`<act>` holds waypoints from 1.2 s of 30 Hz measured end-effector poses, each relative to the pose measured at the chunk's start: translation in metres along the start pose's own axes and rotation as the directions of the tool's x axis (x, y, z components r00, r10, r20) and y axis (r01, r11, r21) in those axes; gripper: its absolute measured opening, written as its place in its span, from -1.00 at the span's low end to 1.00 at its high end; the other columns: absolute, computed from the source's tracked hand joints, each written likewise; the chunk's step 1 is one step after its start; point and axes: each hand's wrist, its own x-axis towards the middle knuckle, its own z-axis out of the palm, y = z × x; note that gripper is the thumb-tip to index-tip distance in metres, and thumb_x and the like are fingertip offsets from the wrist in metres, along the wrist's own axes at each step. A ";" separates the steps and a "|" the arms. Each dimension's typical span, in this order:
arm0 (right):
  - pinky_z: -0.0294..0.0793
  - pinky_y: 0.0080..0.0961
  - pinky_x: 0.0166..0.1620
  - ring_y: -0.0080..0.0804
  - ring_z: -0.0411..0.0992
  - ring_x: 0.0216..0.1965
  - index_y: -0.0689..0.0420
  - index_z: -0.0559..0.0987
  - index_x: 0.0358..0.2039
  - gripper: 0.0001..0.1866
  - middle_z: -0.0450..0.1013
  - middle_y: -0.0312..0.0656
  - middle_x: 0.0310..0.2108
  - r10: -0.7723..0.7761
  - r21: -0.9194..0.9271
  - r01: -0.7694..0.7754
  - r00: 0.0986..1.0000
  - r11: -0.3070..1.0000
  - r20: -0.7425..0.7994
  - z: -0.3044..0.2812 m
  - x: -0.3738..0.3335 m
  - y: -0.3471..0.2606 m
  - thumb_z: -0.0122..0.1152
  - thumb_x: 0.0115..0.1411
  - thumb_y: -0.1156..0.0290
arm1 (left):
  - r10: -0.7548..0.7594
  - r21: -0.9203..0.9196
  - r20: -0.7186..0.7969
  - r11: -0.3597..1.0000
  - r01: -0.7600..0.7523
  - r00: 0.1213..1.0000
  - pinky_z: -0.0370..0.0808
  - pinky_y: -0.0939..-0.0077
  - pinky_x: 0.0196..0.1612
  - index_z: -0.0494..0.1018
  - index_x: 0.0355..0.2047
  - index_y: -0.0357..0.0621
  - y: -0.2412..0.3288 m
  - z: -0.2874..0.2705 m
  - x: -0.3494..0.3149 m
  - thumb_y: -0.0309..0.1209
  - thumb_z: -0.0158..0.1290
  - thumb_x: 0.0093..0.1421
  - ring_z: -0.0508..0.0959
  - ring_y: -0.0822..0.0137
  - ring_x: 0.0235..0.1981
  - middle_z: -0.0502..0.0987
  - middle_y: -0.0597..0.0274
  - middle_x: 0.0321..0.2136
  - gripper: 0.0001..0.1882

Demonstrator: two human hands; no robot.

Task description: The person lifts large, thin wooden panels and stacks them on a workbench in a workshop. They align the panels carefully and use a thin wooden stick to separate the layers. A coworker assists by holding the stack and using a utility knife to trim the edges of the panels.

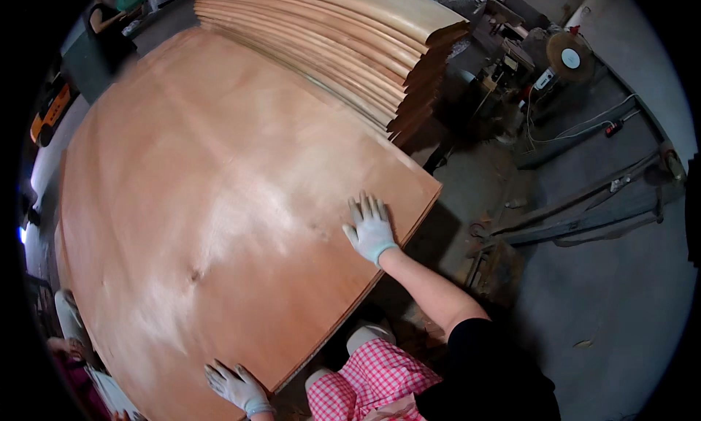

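Note:
A large reddish-brown plywood sheet (212, 202) lies flat in front of me and fills most of the view. My right hand (370, 227), in a white glove, rests flat on it with fingers spread, near its right corner. My left hand (237, 385), also gloved, lies open on the sheet close to its near edge. Neither hand holds anything.
A tall stack of pale wood sheets (350, 41) rises behind the sheet at the upper right. Machinery and cables (577, 114) stand on the grey concrete floor to the right. A long metal frame (584, 209) lies on the floor. Another person's sleeve (69, 315) shows at the lower left.

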 end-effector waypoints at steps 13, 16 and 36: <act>-0.17 -0.16 0.37 -0.03 -0.03 0.35 0.15 0.20 0.27 -0.37 0.05 0.07 0.31 0.120 0.247 -0.206 0.939 0.947 0.322 -0.032 -0.023 0.031 -0.19 0.30 0.03 | -0.141 0.138 0.366 0.986 0.097 0.920 -0.02 0.01 0.33 0.03 0.30 -0.27 0.009 -0.007 0.019 -0.05 -0.25 0.32 0.03 -0.14 0.32 0.00 -0.21 0.31 -0.31; -0.11 -0.18 0.36 -0.06 0.04 0.32 0.15 0.25 0.23 -0.41 0.12 0.05 0.28 0.216 0.222 -0.296 0.921 0.929 0.325 -0.049 -0.045 0.079 -0.18 0.29 0.06 | -0.027 0.217 -0.023 0.976 0.031 0.999 0.39 0.09 -0.02 0.40 -0.02 -0.26 0.030 -0.023 0.022 -0.17 -0.04 0.24 0.45 0.02 -0.03 0.46 -0.05 -0.06 -0.56; 0.41 -0.17 0.00 0.03 0.46 -0.09 0.05 0.46 0.08 -0.54 0.49 0.01 -0.08 0.596 0.108 -0.801 0.520 0.589 0.612 -0.136 -0.013 0.524 -0.10 0.26 0.12 | 0.473 -0.564 0.098 0.751 -0.343 0.875 0.40 0.07 0.04 0.41 0.02 -0.31 0.444 -0.145 0.019 -0.26 0.03 0.20 0.42 -0.20 0.00 0.43 -0.26 0.00 -0.55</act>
